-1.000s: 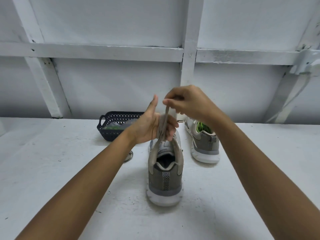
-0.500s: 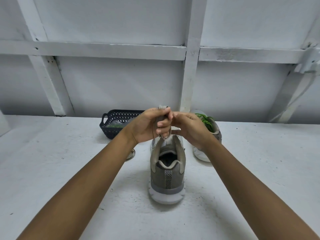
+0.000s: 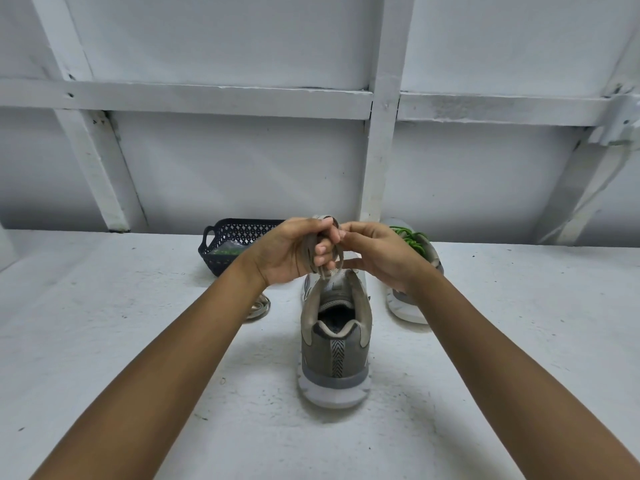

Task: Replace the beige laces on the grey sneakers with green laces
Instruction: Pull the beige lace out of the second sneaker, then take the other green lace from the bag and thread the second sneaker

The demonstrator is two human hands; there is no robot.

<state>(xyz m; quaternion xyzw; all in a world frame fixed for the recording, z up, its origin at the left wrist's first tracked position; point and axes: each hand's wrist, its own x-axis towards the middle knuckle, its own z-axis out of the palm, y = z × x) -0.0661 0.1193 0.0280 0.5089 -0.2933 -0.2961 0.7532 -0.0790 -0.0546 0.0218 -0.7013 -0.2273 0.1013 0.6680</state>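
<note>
A grey sneaker [image 3: 334, 355] stands heel toward me in the middle of the white table. Just above its tongue my left hand [image 3: 289, 252] grips a bundle of beige lace [image 3: 307, 249] wound round its fingers. My right hand [image 3: 375, 252] is against the left one, its fingertips pinching the lace at the bundle. A second grey sneaker [image 3: 415, 299] with green laces [image 3: 408, 237] stands behind my right hand, partly hidden by it.
A dark plastic basket [image 3: 214, 251] with something green inside sits at the back left. Another coiled beige lace [image 3: 258, 306] lies on the table [image 3: 104, 341] by my left forearm. A white framed wall rises behind the table.
My right hand came down from above to meet the left at the sneaker's tongue. The lace that hung stretched between them is now gathered in loops round my left fingers.
</note>
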